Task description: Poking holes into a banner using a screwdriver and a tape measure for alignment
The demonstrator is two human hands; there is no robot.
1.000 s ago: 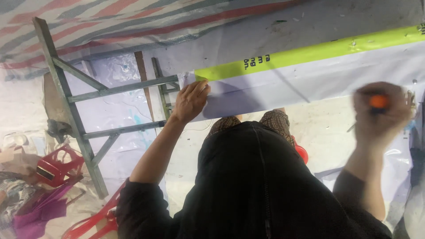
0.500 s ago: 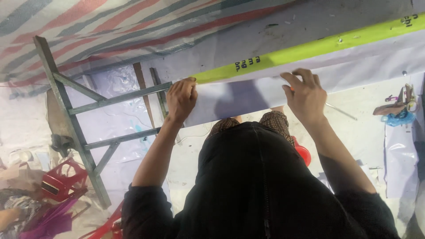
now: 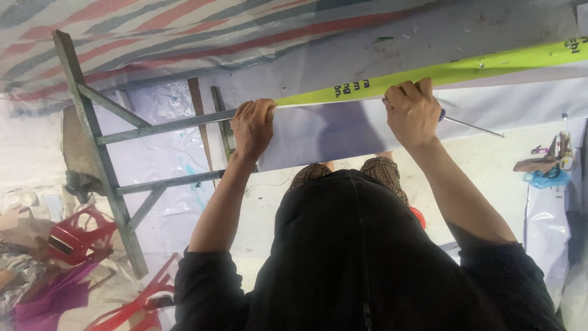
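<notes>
My right hand [image 3: 413, 113], holding a screwdriver [image 3: 471, 125], has come across to grip the banner's [image 3: 318, 132] top edge like my left hand [image 3: 252, 125], so both fists now hold it taut against the metal frame [image 3: 101, 159].

A grey-green metal frame [image 3: 101, 153] stands at the left — angle-iron legs with two cross rails and slanting braces. Above it hangs a striped tarpaulin [image 3: 122, 37] in red, blue and pale bands. Below the frame's foot lie red plastic chairs [image 3: 76, 236], tipped over, with a purple one [image 3: 46, 300] just beside them and more red plastic [image 3: 147, 300] nearer the bottom edge. Behind the frame, crinkled clear plastic sheeting [image 3: 156, 162] covers the ground. Far to the right of the frame — well apart from it — sits a small heap of oddments with a blue bag [image 3: 545, 178].
</notes>
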